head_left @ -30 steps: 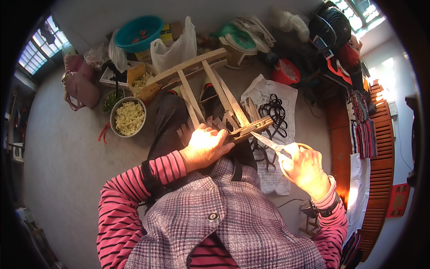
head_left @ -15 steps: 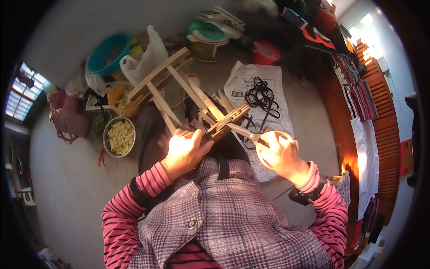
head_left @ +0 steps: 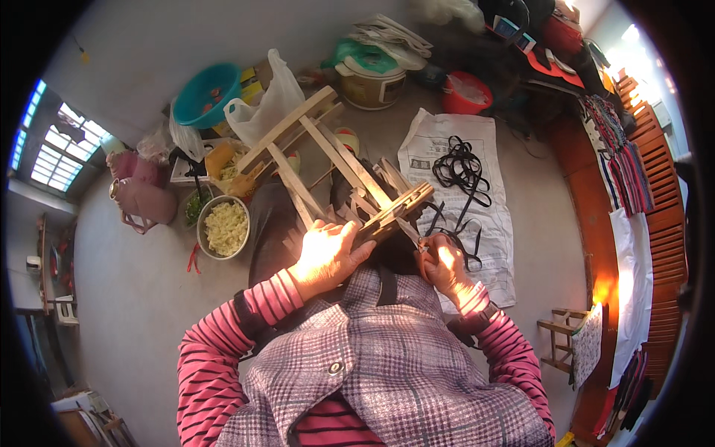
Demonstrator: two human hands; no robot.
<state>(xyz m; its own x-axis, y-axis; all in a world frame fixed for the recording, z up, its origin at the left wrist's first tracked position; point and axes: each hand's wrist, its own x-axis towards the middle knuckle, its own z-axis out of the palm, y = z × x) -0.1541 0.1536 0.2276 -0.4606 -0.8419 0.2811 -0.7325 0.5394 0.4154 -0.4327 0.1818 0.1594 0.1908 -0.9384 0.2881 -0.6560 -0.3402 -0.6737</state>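
Observation:
A wooden stool frame [head_left: 342, 158] rests tilted over my lap, its legs pointing away to the far left. My left hand [head_left: 328, 257] grips the frame's near end, with the thumb along the edge bar. In my right hand [head_left: 445, 267] is a pair of scissors [head_left: 407, 229]; the fingers wrap round the handles. The blades point up-left against the right end of the same bar, and their tips are partly hidden there. Torn brownish strips hang about the frame's bars. Just beyond my right hand lies a tangle of black strap [head_left: 460, 167].
Under the strap is a white woven sack [head_left: 491, 223]. To the left stand a bowl of chopped pale vegetable [head_left: 226, 228], a pink jug [head_left: 145, 201] and a teal basin [head_left: 201, 97]. Farther off are a lidded pot [head_left: 369, 88] and a red bucket [head_left: 465, 95]. A small stool [head_left: 558, 328] stands right.
My right hand has drawn inward and turned, bringing the scissors' handles closer to the frame. My left hand keeps its hold. The whole view has shifted slightly.

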